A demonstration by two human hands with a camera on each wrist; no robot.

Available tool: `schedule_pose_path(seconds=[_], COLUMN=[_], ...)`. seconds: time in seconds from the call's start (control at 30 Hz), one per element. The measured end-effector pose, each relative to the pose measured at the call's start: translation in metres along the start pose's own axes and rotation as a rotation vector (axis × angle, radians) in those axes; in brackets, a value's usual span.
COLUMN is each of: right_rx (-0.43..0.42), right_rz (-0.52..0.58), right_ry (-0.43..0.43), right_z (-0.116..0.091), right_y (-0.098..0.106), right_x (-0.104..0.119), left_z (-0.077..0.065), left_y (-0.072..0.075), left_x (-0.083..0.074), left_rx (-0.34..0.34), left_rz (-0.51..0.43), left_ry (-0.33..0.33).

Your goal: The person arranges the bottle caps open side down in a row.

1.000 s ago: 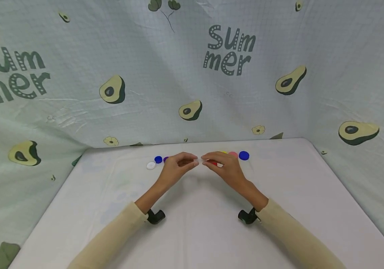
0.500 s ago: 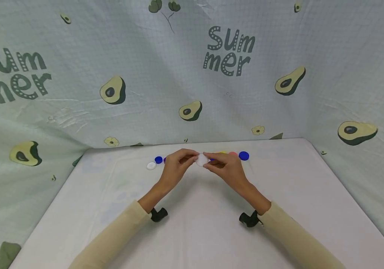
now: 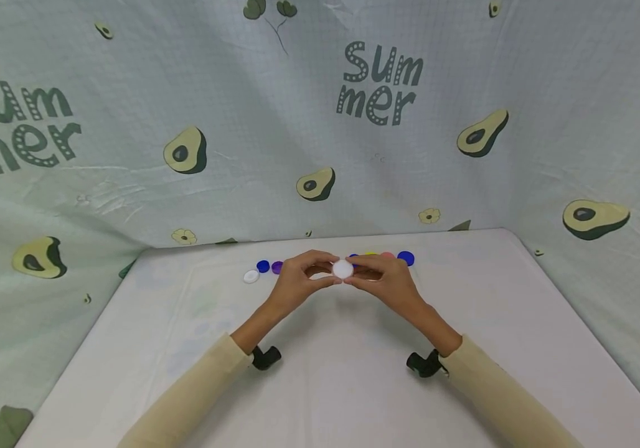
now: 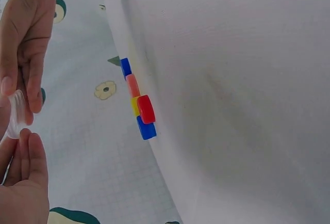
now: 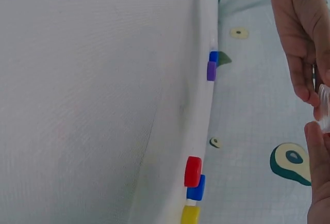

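Both hands hold a round white cap [image 3: 343, 269] in the air above the far part of the table. My left hand [image 3: 297, 277] pinches its left edge between thumb and fingertips, and my right hand [image 3: 390, 280] does likewise on the right edge. Its flat face points toward the head camera. From the side, in the left wrist view, the translucent cap [image 4: 18, 114] shows ribbed edges. Only a sliver of that cap [image 5: 324, 105] shows in the right wrist view. Whether it is one piece or several stacked, I cannot tell.
Left of the hands, a white cap [image 3: 251, 276], a blue cap [image 3: 263, 266] and a purple cap [image 3: 277, 267] lie on the white table [image 3: 331, 373]. To the right are a blue cap [image 3: 406, 258], pink cap [image 4: 132, 85], yellow cap [image 5: 190, 214] and red cap [image 5: 193, 171].
The white cap looked thin and edge-on a second ago; it has turned so its round face shows. Both hands have shifted slightly right with it.
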State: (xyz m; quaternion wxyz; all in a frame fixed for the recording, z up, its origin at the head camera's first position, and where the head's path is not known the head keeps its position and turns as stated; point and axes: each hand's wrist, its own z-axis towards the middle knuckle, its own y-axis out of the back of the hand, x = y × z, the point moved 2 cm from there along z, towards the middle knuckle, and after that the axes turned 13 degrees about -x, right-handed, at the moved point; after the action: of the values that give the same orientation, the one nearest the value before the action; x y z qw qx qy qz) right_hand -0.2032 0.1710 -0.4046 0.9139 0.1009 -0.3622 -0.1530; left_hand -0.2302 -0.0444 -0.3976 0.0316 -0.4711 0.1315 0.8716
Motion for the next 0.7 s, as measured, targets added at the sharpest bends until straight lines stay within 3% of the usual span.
schedule_pose_path(seconds=[0.2, 0.4, 0.7], right_rx=[0.040, 0.063, 0.076], right_rz=[0.015, -0.059, -0.139], right_ry=[-0.108, -0.175, -0.222], right_z=[-0.001, -0.001, 0.002], right_y=[0.008, 0.016, 0.024], right_x=[-0.003, -0.009, -0.017], left_z=[0.001, 0.007, 0.016], left_y=[-0.009, -0.019, -0.034], left_x=[0.003, 0.007, 0.019], left_rx=[0.017, 0.009, 0.000], left_rz=[-0.002, 0.014, 0.010], left_ry=[-0.010, -0.029, 0.061])
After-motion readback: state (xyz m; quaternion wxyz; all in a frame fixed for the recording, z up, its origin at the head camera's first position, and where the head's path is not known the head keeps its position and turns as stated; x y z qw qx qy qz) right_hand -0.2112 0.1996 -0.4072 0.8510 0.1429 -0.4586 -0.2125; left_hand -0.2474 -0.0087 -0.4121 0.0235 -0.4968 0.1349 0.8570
